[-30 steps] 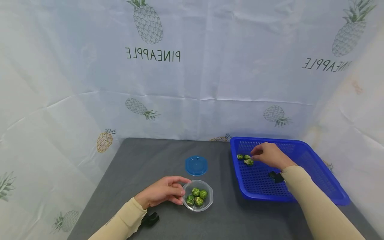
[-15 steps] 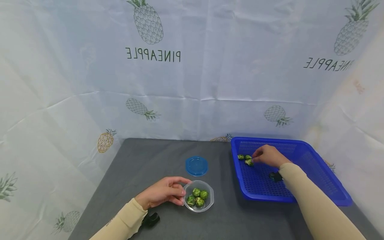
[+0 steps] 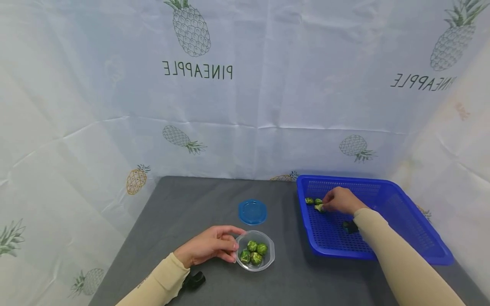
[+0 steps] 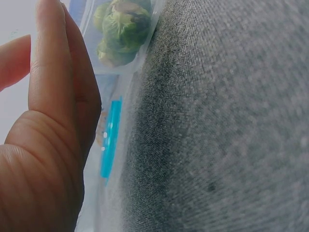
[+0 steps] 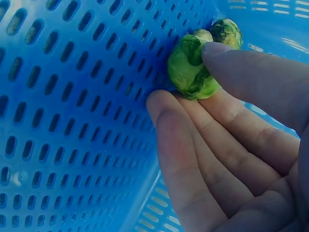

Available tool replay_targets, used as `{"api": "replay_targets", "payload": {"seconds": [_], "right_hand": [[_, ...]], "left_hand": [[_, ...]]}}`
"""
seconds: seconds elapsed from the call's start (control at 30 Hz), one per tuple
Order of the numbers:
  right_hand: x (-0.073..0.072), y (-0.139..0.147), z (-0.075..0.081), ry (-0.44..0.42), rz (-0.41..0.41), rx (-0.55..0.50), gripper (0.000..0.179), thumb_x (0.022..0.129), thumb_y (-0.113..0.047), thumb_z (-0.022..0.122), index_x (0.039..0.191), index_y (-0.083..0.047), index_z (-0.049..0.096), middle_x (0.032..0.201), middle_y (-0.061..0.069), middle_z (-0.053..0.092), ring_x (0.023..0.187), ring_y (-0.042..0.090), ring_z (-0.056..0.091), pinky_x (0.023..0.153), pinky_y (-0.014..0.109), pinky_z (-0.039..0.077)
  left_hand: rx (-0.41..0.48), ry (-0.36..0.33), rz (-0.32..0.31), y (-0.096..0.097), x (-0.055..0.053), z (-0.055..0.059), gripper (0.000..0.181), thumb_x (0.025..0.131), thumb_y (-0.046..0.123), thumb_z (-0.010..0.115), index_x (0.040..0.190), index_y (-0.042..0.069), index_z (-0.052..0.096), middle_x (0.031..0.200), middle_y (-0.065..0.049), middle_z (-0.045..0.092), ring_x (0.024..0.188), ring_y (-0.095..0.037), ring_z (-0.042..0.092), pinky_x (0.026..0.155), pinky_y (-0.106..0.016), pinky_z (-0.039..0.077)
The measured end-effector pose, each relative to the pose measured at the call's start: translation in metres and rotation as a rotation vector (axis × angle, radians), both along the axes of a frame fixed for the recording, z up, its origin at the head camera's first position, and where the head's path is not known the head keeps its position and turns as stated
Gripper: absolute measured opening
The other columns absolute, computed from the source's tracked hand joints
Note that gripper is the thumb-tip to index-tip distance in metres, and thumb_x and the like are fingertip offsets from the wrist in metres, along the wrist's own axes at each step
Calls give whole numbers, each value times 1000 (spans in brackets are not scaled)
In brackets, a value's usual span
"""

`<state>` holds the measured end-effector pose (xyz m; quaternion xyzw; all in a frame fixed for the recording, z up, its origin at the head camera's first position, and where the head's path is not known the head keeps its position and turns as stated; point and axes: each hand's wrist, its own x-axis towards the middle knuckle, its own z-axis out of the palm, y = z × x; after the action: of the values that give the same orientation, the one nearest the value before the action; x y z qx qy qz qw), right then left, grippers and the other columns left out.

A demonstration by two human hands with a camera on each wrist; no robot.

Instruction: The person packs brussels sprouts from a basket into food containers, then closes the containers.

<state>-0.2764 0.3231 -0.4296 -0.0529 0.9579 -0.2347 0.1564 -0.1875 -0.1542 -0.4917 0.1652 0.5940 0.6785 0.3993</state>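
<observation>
My left hand [image 3: 210,245] holds the left side of a small clear plastic container [image 3: 269,260] on the table, its thumb and fingers around the edge. Several green Brussels sprouts [image 3: 256,258] lie inside; part of them shows past the hand in the left wrist view. My right hand [image 3: 342,200] reaches into a blue plastic basket [image 3: 319,244]. In the right wrist view its thumb tip presses on a Brussels sprout [image 5: 188,67], with fingers against its lower side. Another sprout [image 5: 227,33] sits behind it, and a third [image 3: 309,200] lies by the basket's left wall.
A round blue lid [image 3: 252,212] lies flat behind the container. The grey table [image 3: 191,204] ends at a white pineapple-printed curtain [image 3: 245,148] at the back and sides. The basket's raised rim stands between container and sprouts.
My right hand has lowered slightly toward the sprouts in the basket. The left hand stays on the container. The whole view has shifted a little.
</observation>
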Motion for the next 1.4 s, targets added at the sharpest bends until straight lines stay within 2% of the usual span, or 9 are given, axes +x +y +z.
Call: {"api": "replay_targets", "payload": {"seconds": [0.27,0.53,0.67,0.83,0.97,1.2,1.4], "right_hand": [[5,-1,5,8,6,1,23,92,-19,84,106,0,81,99,10,81,88,21,75,80,46,65],[20,-14,22,69,40,-25,22,93,-21,84,108,-5,81,105,9,79,94,23,73,83,48,64],[35,-25,37,136,47,-34,21,95,-24,83,110,-9,81,105,6,78,97,23,72,84,49,63],[61,-44,59,191,14,-63,24,97,-32,82,114,-15,81,108,3,79,101,23,73,88,51,63],[78,-63,69,234,-14,-100,24,98,-33,82,117,-18,80,109,1,80,101,20,74,88,49,64],[98,-112,67,267,36,-174,19,98,-24,83,116,-20,80,104,-4,78,94,12,74,83,39,65],[113,-157,50,260,157,-239,17,95,-17,85,111,-22,80,100,-8,75,88,4,69,75,25,61]], "left_hand": [[-2,-2,3,1,1,0,61,104,12,72,159,4,50,101,-5,75,86,-13,77,86,-34,69],[-8,0,6,-2,1,-1,61,104,13,72,160,4,49,102,-5,76,86,-13,77,86,-34,69],[-4,0,3,-2,0,-1,61,104,13,71,160,4,49,102,-5,76,86,-12,77,86,-34,69],[7,-6,-2,-1,-1,-2,61,104,12,72,160,5,49,102,-5,75,86,-12,77,86,-34,69],[10,-10,-4,-2,0,-2,62,104,12,71,161,4,48,102,-5,76,86,-12,77,86,-34,69],[4,-3,1,-2,-1,-3,59,105,12,71,160,5,50,102,-5,75,86,-13,77,87,-35,69],[0,-5,-3,-1,-2,-2,58,105,13,70,159,7,51,102,-5,76,87,-13,77,88,-36,69]]}}
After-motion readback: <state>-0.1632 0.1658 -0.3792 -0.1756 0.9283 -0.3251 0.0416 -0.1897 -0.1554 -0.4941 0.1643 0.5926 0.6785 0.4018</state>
